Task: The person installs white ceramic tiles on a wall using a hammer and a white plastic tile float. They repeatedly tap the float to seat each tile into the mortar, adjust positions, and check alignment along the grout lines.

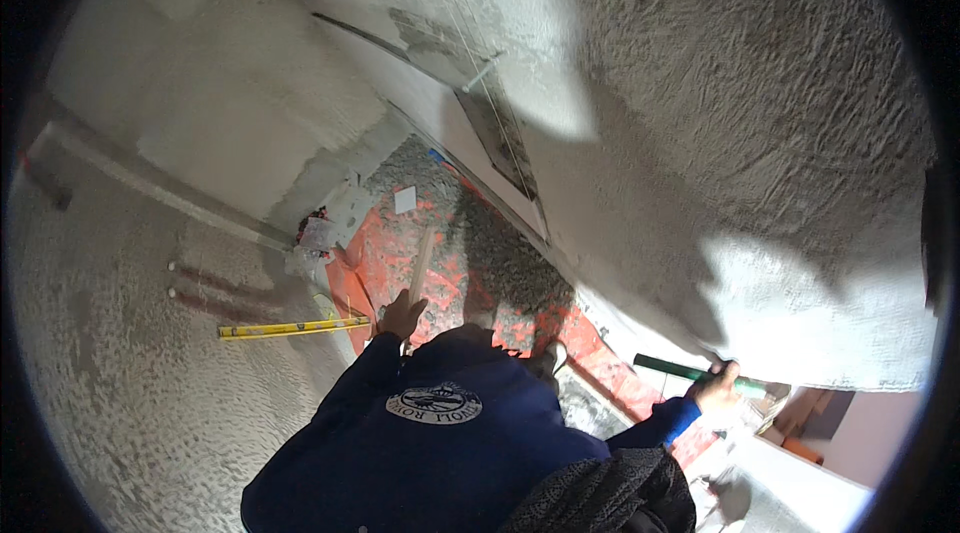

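Note:
My left hand point(403, 316) is closed around a long, narrow wooden strip point(424, 261), which reaches away from me over the rubble-strewn floor. Out to the right, my right hand point(718, 391) grips a long green bar point(670, 367) close to the bottom of the plastered wall. The bar is dark green at its far left end and paler past my fingers; its exact kind is not clear. A yellow spirit level point(293, 329) lies just left of my left hand, against the rough grey wall.
Red sheeting point(380, 243) with grey debris point(505, 263) covers the floor. A small white square piece point(405, 199) lies there. Walls rise on both sides; the right plaster wall point(760, 113) is partly smooth, partly ridged. A thin cord point(480, 63) crosses a dark wall recess point(490, 133).

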Demonstrator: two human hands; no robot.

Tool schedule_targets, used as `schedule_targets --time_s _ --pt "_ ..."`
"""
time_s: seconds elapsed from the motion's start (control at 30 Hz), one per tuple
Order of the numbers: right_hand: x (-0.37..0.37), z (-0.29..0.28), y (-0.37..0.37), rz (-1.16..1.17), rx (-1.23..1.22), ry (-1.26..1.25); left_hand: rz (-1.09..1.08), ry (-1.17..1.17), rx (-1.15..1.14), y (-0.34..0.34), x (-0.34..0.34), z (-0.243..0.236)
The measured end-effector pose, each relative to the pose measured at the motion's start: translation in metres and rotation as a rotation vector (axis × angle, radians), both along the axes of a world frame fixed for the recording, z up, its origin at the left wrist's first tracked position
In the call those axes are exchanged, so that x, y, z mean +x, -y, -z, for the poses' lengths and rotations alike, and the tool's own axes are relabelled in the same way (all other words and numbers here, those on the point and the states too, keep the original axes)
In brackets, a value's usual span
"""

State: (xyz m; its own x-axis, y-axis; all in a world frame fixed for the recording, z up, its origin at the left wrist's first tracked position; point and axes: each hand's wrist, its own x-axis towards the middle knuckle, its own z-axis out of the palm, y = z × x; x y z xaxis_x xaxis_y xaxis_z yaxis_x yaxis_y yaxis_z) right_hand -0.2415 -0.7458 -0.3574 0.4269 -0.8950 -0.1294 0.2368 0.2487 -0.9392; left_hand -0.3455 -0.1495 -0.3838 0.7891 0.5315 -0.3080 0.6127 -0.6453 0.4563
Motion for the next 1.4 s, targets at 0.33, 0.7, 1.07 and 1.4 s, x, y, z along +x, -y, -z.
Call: schedule_targets --time_s 0.33,0.7,1.07,1.4 --pt "-0.056 -0.021 -0.095 0.186 -0.266 -0.192 0.348 0.271 -0.065 -0.001 0.066 -0.051" --pt "-0.052 -0.037 -0.337 -0.466 0.101 -0.091 0.704 0.356 -0.232 -0.071 0.173 -0.055" --pt "-0.050 -0.077 -0.466 -0.633 -0.240 -0.359 0.814 0.305 -0.330 -0.058 0.248 -0.028" --pt "0.014 -0.145 -0.486 -0.661 -0.486 -0.001 0.701 0.451 -0.567 -0.045 0.238 -0.004"
